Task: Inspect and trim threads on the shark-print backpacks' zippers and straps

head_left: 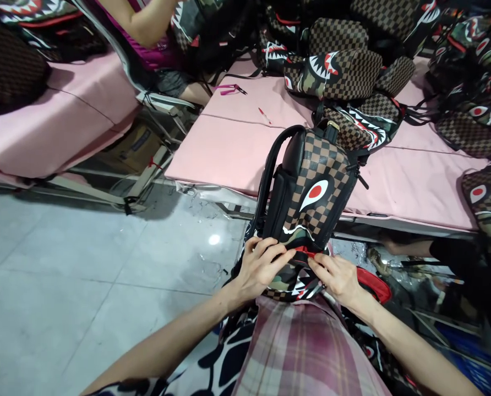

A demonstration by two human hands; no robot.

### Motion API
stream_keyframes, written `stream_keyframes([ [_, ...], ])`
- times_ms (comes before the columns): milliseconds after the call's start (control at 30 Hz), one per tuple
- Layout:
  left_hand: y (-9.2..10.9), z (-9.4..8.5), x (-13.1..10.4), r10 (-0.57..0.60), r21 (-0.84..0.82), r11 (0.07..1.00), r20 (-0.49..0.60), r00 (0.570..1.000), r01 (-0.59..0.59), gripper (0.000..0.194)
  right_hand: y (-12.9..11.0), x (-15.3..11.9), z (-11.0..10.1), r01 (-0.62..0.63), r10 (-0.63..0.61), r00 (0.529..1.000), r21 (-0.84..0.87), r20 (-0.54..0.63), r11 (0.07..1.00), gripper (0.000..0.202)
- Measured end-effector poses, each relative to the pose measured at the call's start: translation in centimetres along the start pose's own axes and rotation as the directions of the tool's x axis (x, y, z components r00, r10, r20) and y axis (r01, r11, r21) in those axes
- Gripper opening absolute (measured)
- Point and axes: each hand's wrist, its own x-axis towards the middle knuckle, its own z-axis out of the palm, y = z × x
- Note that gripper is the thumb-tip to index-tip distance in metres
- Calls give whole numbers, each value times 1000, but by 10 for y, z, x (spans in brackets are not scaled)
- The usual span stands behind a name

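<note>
A brown-and-black checked backpack [323, 159] with a red-and-white eye and a camouflage band leans against the table edge, its lower end at my lap. My left hand [262, 261] lies over the left side of its lower front, fingertips closed on a strip of red trim [304, 250]. On the other side my right hand [334, 275] pinches the same red trim between thumb and fingers. Below the hands shows a camouflage panel with white shark teeth [301, 289]. What lies under the fingertips is partly hidden.
Pink-covered tables [224, 148] stand ahead and to the left. Several similar bags [340, 66] are piled at the back and right. Purple-handled nippers [231, 89] and a red-and-white pen [264, 115] lie on the table. Another person's arm [146, 25] is at upper left.
</note>
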Motion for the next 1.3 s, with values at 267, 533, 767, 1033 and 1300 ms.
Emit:
stream_keyframes([
  [267,8,3,15,33,33,999,-71,997,-31,12,-7,3,-8,-211,209,977,114,28,971,31],
  [533,10,30,5,12,-91,995,-273,962,-38,17,-2,25,-59,-557,489,826,269,281,786,32],
  [767,6,24,7,52,-130,988,-216,975,-82,19,-8,48,-50,-503,500,829,-55,251,862,16],
  [1033,2,25,8,49,-160,983,-247,968,-90,18,-15,60,-41,-509,516,803,-107,300,854,14],
  [1300,0,29,8,61,-161,980,-321,945,-118,16,-19,66,-43,-562,584,682,-196,439,804,23],
])
